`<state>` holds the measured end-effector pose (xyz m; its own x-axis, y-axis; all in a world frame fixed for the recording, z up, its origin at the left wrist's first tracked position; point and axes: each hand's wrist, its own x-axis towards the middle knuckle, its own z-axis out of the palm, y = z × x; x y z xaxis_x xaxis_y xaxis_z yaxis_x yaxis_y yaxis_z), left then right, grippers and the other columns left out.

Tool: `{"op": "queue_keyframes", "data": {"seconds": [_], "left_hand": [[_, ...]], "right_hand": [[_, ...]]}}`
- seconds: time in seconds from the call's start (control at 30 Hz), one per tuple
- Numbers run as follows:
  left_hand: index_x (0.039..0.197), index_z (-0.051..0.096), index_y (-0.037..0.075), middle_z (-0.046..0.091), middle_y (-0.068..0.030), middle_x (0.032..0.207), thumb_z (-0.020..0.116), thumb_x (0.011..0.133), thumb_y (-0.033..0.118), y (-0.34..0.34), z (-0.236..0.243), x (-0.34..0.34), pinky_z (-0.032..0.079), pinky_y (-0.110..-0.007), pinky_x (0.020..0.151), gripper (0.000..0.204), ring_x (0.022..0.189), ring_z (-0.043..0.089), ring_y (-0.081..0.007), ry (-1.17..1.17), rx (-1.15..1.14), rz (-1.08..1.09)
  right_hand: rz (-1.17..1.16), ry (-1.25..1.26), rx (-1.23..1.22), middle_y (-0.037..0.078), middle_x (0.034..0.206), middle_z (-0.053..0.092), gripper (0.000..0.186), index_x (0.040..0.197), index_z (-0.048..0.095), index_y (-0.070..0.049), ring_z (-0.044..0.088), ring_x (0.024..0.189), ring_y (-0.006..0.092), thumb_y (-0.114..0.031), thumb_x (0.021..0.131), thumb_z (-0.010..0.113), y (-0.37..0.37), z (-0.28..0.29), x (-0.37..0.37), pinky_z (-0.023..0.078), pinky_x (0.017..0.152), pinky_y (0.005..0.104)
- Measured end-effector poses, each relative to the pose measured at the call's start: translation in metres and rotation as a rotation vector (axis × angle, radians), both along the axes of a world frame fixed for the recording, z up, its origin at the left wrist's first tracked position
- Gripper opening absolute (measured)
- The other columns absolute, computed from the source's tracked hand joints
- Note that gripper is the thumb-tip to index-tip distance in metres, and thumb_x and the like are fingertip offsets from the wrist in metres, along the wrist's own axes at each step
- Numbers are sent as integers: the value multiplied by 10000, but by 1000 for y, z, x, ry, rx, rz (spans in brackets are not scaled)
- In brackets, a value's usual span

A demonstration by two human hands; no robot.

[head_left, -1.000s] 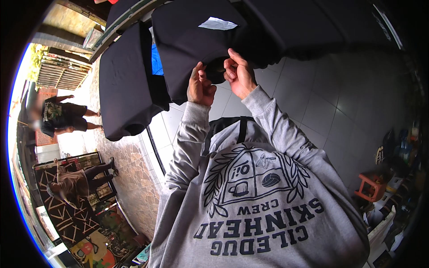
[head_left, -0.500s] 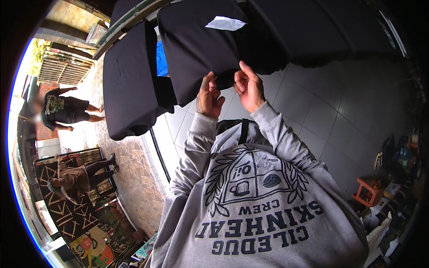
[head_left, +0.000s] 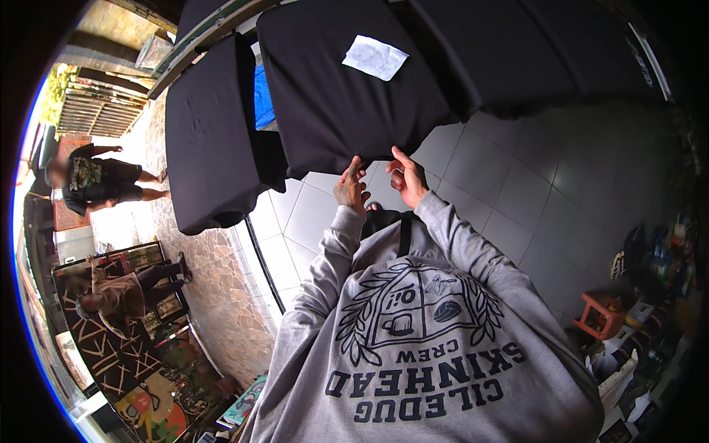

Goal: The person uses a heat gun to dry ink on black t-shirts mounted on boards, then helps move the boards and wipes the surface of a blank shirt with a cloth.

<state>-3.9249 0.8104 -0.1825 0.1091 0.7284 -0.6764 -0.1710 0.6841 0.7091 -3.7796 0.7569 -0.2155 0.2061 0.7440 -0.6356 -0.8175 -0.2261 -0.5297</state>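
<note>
Black cloth (head_left: 325, 96) covers a board that juts toward me, its near hem hanging in soft creases. At that hem my left hand (head_left: 351, 190) has its fingertips pinched on the edge. My right hand (head_left: 410, 179) grips the same edge a little to the right, index finger straight and the other fingers curled. Part of the hem is hidden behind the fingers. A white sheet of paper (head_left: 375, 57) lies flat on the cloth, farther from me than my hands.
More boards in black cloth stand left (head_left: 210, 133) and right (head_left: 487, 59), with a blue thing (head_left: 264, 100) in the left gap. Two people (head_left: 103, 177) are at far left. An orange stool (head_left: 600, 316) stands at right, beside clutter. Grey tiles (head_left: 509, 177) cover the floor.
Both hands have come down and nearer to my body, and the cloth's hem has dropped with them. The white paper now shows flatter and wider.
</note>
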Motion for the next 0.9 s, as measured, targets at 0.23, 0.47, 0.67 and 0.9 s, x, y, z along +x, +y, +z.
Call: {"op": "queue_keyframes", "data": {"seconds": [0.23, 0.47, 0.67, 0.9], "left_hand": [[1209, 668, 99, 635, 14, 1024, 573, 783, 811, 16, -38, -72, 437, -347, 661, 835, 800, 538, -149, 130, -95, 75], [1588, 196, 10, 245, -164, 1628, 570, 752, 843, 76, -33, -120, 266, -570, 1182, 1238, 1476, 255, -439, -373, -297, 174], [1395, 503, 132, 518, -99, 1413, 677, 882, 468, 102, -108, -116, 433, -548, 1059, 638, 1257, 533, -307, -246, -12, 575], [1387, 493, 138, 539, -77, 1376, 574, 800, 843, 63, -111, -89, 436, -493, 1049, 921, 1224, 548, -278, -199, 109, 713]], "right_hand": [[203, -214, -199, -20, 699, 520, 509, 949, 650, -102, 413, 487, 84, -606, 886, 616, -14, 1, 32, 313, 447, 244], [-136, -36, -354, 153, 1452, 457, 963, 1461, 449, -68, 435, 1308, 294, -755, 803, 597, 21, -2, 125, 361, 1048, 542], [-249, -42, -250, -9, 1537, 398, 572, 1451, 487, -241, 279, 1473, 281, -524, 955, 513, 50, -40, 171, 245, 1152, 616], [-325, -67, -267, 6, 1487, 441, 528, 1427, 506, -205, 348, 1412, 250, -471, 971, 515, 32, -47, 172, 236, 1160, 591]]}}
